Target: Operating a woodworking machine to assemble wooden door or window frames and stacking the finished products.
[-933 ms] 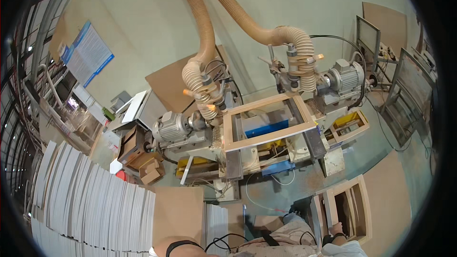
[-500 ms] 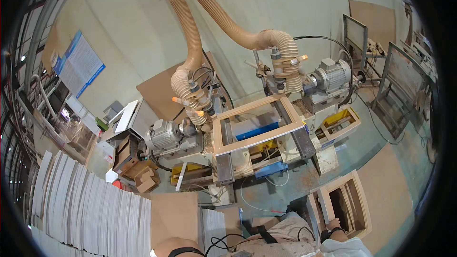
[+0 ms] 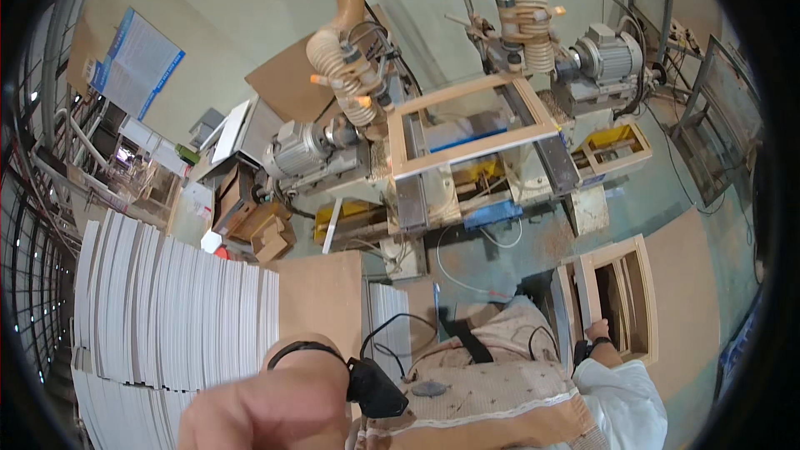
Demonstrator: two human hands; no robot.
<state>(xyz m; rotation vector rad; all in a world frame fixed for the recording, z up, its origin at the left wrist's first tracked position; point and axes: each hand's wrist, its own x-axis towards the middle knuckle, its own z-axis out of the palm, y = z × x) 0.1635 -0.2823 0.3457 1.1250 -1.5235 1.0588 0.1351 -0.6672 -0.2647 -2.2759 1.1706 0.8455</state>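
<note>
My right hand [image 3: 596, 332], with a black band on its wrist and a white sleeve behind it, grips the left rail of a stack of light wooden frames [image 3: 621, 304] standing on the floor at lower right. My left forearm [image 3: 267, 404] rises from the bottom edge, blurred, with a black strap and a small black device at the wrist. Its fingers are hidden; a flat brown board [image 3: 321, 296] lies directly beyond the wrist. Further ahead, another wooden frame [image 3: 471, 129] lies on the bed of a woodworking machine [image 3: 433, 192].
Two motors [image 3: 300, 154] and ribbed dust hoses [image 3: 333, 50] flank the machine. A tall stack of white panels [image 3: 158, 308] fills the left. Cardboard boxes [image 3: 258, 229] sit by the wall. Metal racks [image 3: 717, 117] stand at right. Cables trail over the green floor.
The view has dipped and shifted, so the machine sits higher in the picture. My right hand stays on the frame stack and my left wrist stays below the brown board.
</note>
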